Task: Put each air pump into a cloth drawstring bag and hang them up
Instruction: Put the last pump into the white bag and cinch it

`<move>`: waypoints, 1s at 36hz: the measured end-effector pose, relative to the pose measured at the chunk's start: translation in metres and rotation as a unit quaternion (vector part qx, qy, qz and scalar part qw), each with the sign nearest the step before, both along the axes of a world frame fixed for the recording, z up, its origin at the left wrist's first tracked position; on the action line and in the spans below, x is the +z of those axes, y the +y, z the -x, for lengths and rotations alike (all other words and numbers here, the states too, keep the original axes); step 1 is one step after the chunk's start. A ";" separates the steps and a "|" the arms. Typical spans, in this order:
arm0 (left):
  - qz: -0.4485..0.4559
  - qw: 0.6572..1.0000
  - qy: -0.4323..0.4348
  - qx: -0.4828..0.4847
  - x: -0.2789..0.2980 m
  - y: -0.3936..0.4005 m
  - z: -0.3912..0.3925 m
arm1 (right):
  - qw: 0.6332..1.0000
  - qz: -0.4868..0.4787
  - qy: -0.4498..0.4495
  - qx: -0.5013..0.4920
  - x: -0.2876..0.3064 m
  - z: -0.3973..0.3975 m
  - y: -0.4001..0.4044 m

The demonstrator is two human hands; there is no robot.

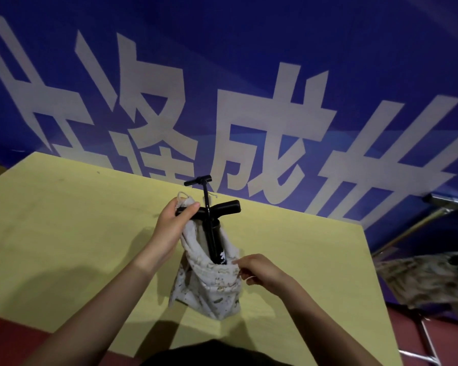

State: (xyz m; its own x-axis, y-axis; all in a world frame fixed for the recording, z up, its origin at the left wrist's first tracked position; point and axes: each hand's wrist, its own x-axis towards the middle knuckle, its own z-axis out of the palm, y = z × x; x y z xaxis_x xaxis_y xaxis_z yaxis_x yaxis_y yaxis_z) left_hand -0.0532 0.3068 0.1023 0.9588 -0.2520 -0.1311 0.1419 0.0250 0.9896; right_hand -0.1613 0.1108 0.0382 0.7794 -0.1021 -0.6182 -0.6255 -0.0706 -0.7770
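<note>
Behind the yellow table (64,233), a blue banner (249,62) with white characters. Over mid-table: patterned cloth bag (209,289), black air pump (214,233) standing partly inside, handle above the mouth. Left hand (173,223) reaches from the near left, gripping the handle and far bag rim together. Right hand (257,269) pinches the near-right rim.

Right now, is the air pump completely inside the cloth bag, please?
No, the air pump sticks out of the cloth bag, its handle above the opening.
</note>
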 end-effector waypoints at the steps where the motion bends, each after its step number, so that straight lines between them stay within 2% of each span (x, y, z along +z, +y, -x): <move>1: -0.004 1.000 -0.002 -0.001 0.001 -0.001 0.000 | 1.000 -0.009 -0.003 -0.015 0.000 -0.001 -0.001; 4: -0.019 1.000 -0.012 -0.002 0.003 -0.003 0.000 | 0.995 -0.071 -0.029 -0.067 0.002 -0.005 -0.006; 6: -0.025 1.000 -0.017 -0.001 0.005 -0.004 0.000 | 0.993 -0.080 -0.045 -0.076 0.007 -0.009 -0.011; 10: -0.021 0.999 -0.021 0.016 0.004 -0.001 0.003 | 0.999 -0.019 -0.045 -0.009 0.018 -0.008 -0.020; 14: -0.023 0.999 -0.024 0.038 0.004 0.001 0.008 | 0.998 0.030 -0.003 0.047 0.016 0.007 -0.021; 18: -0.029 0.999 -0.023 0.037 0.004 0.001 0.012 | 0.994 0.096 0.039 0.037 0.016 0.017 -0.013; 23: -0.026 0.999 -0.022 0.036 0.001 0.004 0.018 | 0.990 0.122 0.007 -0.070 0.025 0.012 -0.011; 25: -0.022 0.999 -0.028 0.033 0.001 0.007 0.021 | 0.988 0.129 -0.002 -0.084 0.037 0.010 -0.014; 31: -0.020 0.998 -0.048 0.027 0.008 0.012 0.024 | 0.984 0.169 -0.025 -0.051 0.076 0.008 -0.027; 36: -0.037 0.994 -0.101 0.007 0.015 0.010 0.024 | 0.973 0.202 -0.105 -0.029 0.098 0.010 -0.030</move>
